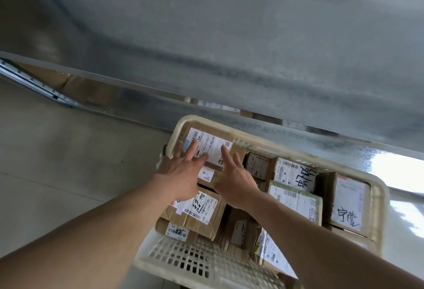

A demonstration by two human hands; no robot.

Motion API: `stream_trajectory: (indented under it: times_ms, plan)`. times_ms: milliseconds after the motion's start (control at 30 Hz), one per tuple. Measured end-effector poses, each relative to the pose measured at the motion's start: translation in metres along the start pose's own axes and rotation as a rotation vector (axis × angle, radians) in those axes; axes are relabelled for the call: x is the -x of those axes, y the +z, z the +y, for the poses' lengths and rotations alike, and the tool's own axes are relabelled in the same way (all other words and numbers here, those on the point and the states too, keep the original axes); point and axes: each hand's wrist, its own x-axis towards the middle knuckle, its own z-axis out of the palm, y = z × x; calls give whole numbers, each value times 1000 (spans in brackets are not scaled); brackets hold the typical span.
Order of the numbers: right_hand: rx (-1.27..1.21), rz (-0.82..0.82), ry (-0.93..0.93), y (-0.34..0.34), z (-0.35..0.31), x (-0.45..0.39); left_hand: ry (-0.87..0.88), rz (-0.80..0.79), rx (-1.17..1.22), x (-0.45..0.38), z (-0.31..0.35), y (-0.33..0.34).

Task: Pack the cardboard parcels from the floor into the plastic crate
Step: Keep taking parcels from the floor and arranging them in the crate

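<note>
From the head camera, the cream perforated plastic crate point(181, 263) stands on the pale floor against a grey metal shelf unit point(252, 59) and already holds many brown cardboard parcels with white shipping labels. The left hand point(181, 174) and the right hand point(234, 181) both lie with straight, spread fingers flat on the brown cardboard parcel with a large white label point(213, 137) in the crate's far-left corner; neither hand grasps it, they press or touch its top. This parcel sits above its neighbours, so I judge it is being seated, not carried. Just nearer lies a brown taped parcel with handwriting on its label point(195, 210), and on the right a flat parcel with a marker-written label point(348, 203) stands against the crate wall. The task looks well advanced: the crate is close to full. No parcel shows on the visible floor, though little floor is in view, so whether any remain I cannot tell.
</note>
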Motion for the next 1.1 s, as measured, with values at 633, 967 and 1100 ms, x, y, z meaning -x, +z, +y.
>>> stream_trajectory:
  times_ms: [633,967,1100]
  plan:
    - [-326,159,38,16,16,-15,-113,210,615,-19,-10,5]
    - [-577,226,59,15,23,-4,-301,271,914,-27,-24,16]
    - [-581,225,118,20,29,17,-273,202,854,10,-9,9]
